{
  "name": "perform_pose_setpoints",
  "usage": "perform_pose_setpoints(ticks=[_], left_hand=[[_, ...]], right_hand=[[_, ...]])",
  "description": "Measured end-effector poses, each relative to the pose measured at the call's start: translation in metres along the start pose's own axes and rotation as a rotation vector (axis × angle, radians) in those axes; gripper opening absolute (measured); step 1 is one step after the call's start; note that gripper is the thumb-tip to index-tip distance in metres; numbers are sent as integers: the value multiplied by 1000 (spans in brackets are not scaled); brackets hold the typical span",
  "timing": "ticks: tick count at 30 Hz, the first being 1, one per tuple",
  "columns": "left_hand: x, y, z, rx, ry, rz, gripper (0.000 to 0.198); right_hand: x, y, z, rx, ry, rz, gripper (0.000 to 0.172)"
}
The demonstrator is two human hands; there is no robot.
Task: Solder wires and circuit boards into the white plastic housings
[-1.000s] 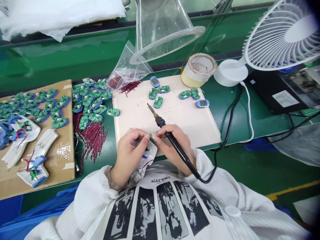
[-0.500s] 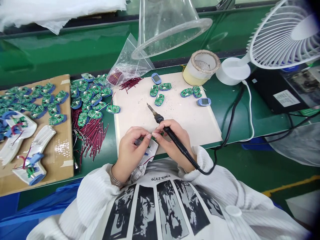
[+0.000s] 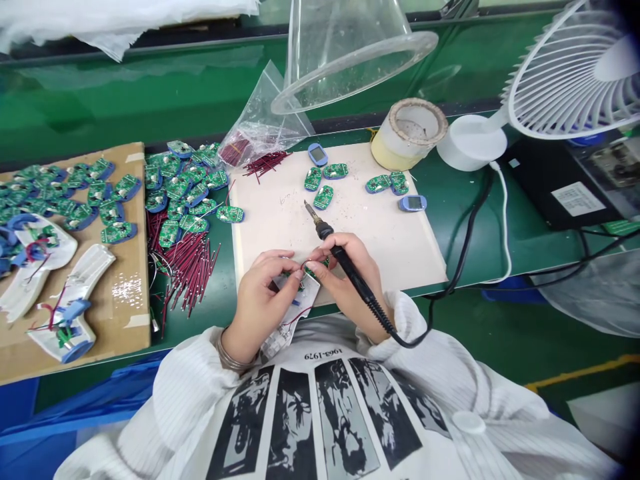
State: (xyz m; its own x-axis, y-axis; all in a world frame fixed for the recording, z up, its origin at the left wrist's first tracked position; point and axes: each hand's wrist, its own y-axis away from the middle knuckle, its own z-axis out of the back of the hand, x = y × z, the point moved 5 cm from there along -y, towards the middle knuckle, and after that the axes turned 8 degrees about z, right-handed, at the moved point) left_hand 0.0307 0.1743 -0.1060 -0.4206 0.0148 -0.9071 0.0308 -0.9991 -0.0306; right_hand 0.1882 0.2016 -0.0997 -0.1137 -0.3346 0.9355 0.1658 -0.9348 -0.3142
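A soldering iron [image 3: 353,270] rests in my right hand [image 3: 361,285], its bare tip pointing up and away over the pale work sheet [image 3: 270,220]. The thumb and fingers of that hand also pinch near a small green circuit board [image 3: 324,263], mostly hidden by fingers. My left hand [image 3: 265,297] is closed on a white plastic housing [image 3: 306,297] with a red wire along it, close to my body. Between the two sets of fingertips a thin dark wire [image 3: 303,264] shows; its ends are hidden.
Green circuit boards in blue cases [image 3: 177,187] pile up at left, beside cut red wires [image 3: 193,273]. Cardboard [image 3: 125,293] carries more boards and white housings. A tape roll [image 3: 400,150], a fan [image 3: 473,143] and a clear funnel hood [image 3: 350,67] stand behind.
The camera view has shifted slightly, moving the table things a little rightward. My fingertips have parted a bit, and a thin wire shows between them. The iron remains in my right hand.
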Motion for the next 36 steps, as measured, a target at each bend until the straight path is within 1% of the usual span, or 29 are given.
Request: perform_pose_setpoints(ticks=[6, 9, 12, 14, 15, 18, 19, 20, 21, 25, 26, 30, 36], left_hand=[[1, 0, 0, 1, 6, 46, 7], [3, 0, -1, -20, 37, 84, 9], [5, -1, -1, -47, 71, 130, 10], [3, -1, -1, -48, 56, 136, 11], [2, -2, -1, -43, 38, 122, 11], [-3, -2, -2, -3, -17, 44, 10], [-4, -2, -3, 14, -30, 24, 10], [-5, -2, -3, 27, -40, 13, 10], [-5, -2, -3, 39, -46, 11, 11], [-4, -2, -1, 53, -48, 5, 16], [-4, -3, 0, 56, -48, -7, 16], [-8, -4, -1, 78, -82, -48, 14], [-7, -5, -3, 55, -110, -43, 6]], right_hand=[[-4, 2, -2, 12, -14, -43, 23], [-6, 4, -4, 13, -22, -57, 23], [-4, 6, -2, -5, 20, -33, 23], [2, 5, 2, 3, 123, 53, 18], [6, 4, 2, 31, 184, 132, 16], [20, 1, -2, 195, 314, 414, 13], [22, 0, -4, 243, 329, 478, 14], [23, -2, -5, 270, 334, 507, 14], [22, -4, -5, 273, 337, 502, 13], [13, -11, -1, 179, 298, 337, 6], [12, -11, -1, 167, 287, 317, 6], [13, -10, -1, 158, 282, 327, 8], [10, -8, 4, 164, 285, 192, 5]])
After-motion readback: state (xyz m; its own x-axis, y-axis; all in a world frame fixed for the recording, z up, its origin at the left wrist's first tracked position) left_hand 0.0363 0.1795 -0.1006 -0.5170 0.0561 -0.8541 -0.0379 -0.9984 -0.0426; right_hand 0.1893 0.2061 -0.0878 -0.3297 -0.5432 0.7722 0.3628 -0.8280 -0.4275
